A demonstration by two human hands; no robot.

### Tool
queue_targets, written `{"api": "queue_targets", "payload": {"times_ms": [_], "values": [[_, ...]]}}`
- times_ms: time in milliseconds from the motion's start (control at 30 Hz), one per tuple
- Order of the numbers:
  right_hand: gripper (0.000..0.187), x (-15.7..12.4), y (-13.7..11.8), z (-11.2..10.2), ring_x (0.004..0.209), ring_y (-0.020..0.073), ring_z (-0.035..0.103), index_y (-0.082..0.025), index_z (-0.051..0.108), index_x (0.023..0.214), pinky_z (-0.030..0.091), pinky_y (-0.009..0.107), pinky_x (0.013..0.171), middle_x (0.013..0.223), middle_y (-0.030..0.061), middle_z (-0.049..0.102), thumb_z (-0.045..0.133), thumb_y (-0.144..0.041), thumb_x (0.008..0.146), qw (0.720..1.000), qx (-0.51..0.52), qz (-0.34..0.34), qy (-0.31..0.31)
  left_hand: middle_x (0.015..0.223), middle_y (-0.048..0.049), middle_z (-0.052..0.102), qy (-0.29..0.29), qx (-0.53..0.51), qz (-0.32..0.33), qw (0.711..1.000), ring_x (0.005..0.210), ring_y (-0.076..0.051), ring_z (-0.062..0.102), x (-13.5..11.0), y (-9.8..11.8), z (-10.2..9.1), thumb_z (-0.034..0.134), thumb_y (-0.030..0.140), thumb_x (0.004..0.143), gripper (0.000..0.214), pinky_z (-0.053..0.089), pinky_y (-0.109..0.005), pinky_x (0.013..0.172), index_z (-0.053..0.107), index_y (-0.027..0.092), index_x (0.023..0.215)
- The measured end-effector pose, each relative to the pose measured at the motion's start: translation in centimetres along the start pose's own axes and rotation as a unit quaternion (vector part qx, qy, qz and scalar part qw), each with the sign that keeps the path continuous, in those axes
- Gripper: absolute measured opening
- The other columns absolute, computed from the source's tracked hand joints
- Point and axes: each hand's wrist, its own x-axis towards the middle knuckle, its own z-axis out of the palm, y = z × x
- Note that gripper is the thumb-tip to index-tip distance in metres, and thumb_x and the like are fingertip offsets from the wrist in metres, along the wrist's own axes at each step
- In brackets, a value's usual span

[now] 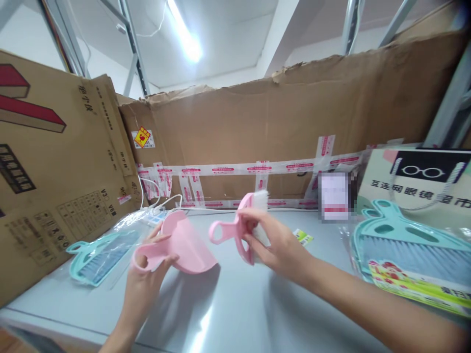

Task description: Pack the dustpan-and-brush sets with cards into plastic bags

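Head view on my feed, and both hands are busy! My left hand [142,282] is closed around the handle of a pink dustpan [193,245], thumb on the near side, fingers on the far side, the scoop spreading off to the right. Whether its lip touches the grey tabletop [235,318], I can't tell from here.

Over to the right hand [275,240]: fingers and thumb pinched firmly on a pink hand brush [233,229], nearly upright just right of the dustpan, clear gap between the two. Ring handle pointing left, white bristles [262,208] facing right!

Out on the left, a teal dustpan-and-brush set [103,257] lies in clear plastic; over on the right, another teal set [401,235], this one with a bright printed card. Behind that, a carrier bag [382,171] printed with eyeglasses. Along the far side runs a big taped cardboard box [235,127], and a printed carton [62,162] towers at left.
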Motion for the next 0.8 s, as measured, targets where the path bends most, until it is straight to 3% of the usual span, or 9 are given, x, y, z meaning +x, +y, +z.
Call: {"api": "queue_targets", "payload": {"times_ms": [67, 133, 200, 300, 433, 633, 733, 800], "values": [[0.027, 0.2, 2.0, 0.3, 0.08, 0.015, 0.056, -0.021, 0.048, 0.11, 0.044, 0.028, 0.071, 0.09, 0.0065, 0.061, 0.041, -0.013, 0.085, 0.992, -0.039, -0.087, -0.083, 0.129, -0.0075, 0.05, -0.022, 0.036, 0.014, 0.999, 0.117, -0.027, 0.047, 0.3, -1.0, -0.3, 0.067, 0.043, 0.067, 0.037, 0.039, -0.037, 0.097, 0.061, 0.022, 0.097], [0.025, 0.4, 4.0, 1.2, 0.077, 0.015, 0.056, -0.02, 0.055, 0.104, 0.043, 0.028, 0.068, 0.085, 0.0063, 0.062, 0.04, -0.013, 0.086, 0.966, -0.076, -0.166, -0.183, 0.121, -0.0077, 0.055, -0.04, 0.061, 0.025, 0.997, 0.108, -0.026, 0.054, 0.3, -1.8, -0.5, 0.068, 0.041, 0.065, 0.035, 0.043, -0.036, 0.091, 0.062, 0.022, 0.093], [0.025, 0.4, 5.7, 1.8, 0.073, 0.0143, 0.054, -0.02, 0.059, 0.099, 0.041, 0.028, 0.066, 0.08, 0.0051, 0.062, 0.042, -0.009, 0.085, 0.935, -0.105, -0.209, -0.265, 0.109, -0.0067, 0.061, -0.08, 0.086, 0.04, 0.992, 0.099, -0.024, 0.058, 0.2, -2.4, -0.6, 0.066, 0.037, 0.068, 0.025, 0.046, -0.033, 0.086, 0.064, 0.022, 0.088], [0.024, -0.1, 7.4, 1.8, 0.069, 0.0133, 0.053, -0.02, 0.061, 0.093, 0.039, 0.027, 0.066, 0.075, 0.0035, 0.061, 0.045, -0.006, 0.083, 0.905, -0.136, -0.236, -0.326, 0.096, -0.0062, 0.065, -0.169, 0.15, 0.076, 0.971, 0.089, -0.021, 0.062, 0.1, -3.1, -0.9, 0.058, 0.027, 0.072, 0.015, 0.047, -0.028, 0.077, 0.066, 0.023, 0.084], [0.022, -1.6, 8.8, 1.5, 0.071, 0.0125, 0.055, -0.021, 0.062, 0.096, 0.039, 0.026, 0.069, 0.077, 0.0033, 0.063, 0.043, -0.012, 0.087, 0.89, -0.162, -0.23, -0.359, 0.099, -0.0075, 0.064, -0.252, 0.254, 0.091, 0.929, 0.087, -0.02, 0.062, 1.1, -3.7, -0.1, 0.046, 0.013, 0.07, 0.029, 0.046, -0.025, 0.072, 0.065, 0.021, 0.09], [0.031, -2.4, 8.7, 3.0, 0.081, 0.0125, 0.059, -0.024, 0.056, 0.113, 0.042, 0.026, 0.073, 0.098, 0.0051, 0.066, 0.041, -0.013, 0.088, 0.907, -0.133, -0.173, -0.359, 0.099, -0.0104, 0.062, -0.357, 0.399, 0.084, 0.84, 0.092, -0.021, 0.061, 3.3, -2.7, 4.0, 0.036, -0.001, 0.067, 0.047, 0.044, -0.028, 0.076, 0.062, 0.019, 0.101], [0.036, -2.4, 8.3, 1.4, 0.091, 0.0153, 0.059, -0.02, 0.054, 0.116, 0.044, 0.027, 0.076, 0.108, 0.0082, 0.063, 0.044, -0.009, 0.083, 0.928, -0.13, -0.109, -0.332, 0.11, -0.0117, 0.059, -0.339, 0.476, 0.121, 0.802, 0.094, -0.022, 0.06, 3.6, -1.8, 5.0, 0.032, -0.004, 0.069, 0.056, 0.046, -0.029, 0.071, 0.055, 0.02, 0.114], [0.039, -3.3, 8.2, -1.8, 0.096, 0.0163, 0.058, -0.02, 0.056, 0.113, 0.044, 0.028, 0.081, 0.108, 0.0081, 0.062, 0.042, -0.005, 0.08, 0.95, -0.141, -0.042, -0.276, 0.12, -0.0122, 0.055, -0.292, 0.511, 0.157, 0.793, 0.097, -0.025, 0.059, 3.7, -1.1, 5.1, 0.033, -0.003, 0.071, 0.058, 0.047, -0.03, 0.067, 0.05, 0.021, 0.121]]}}
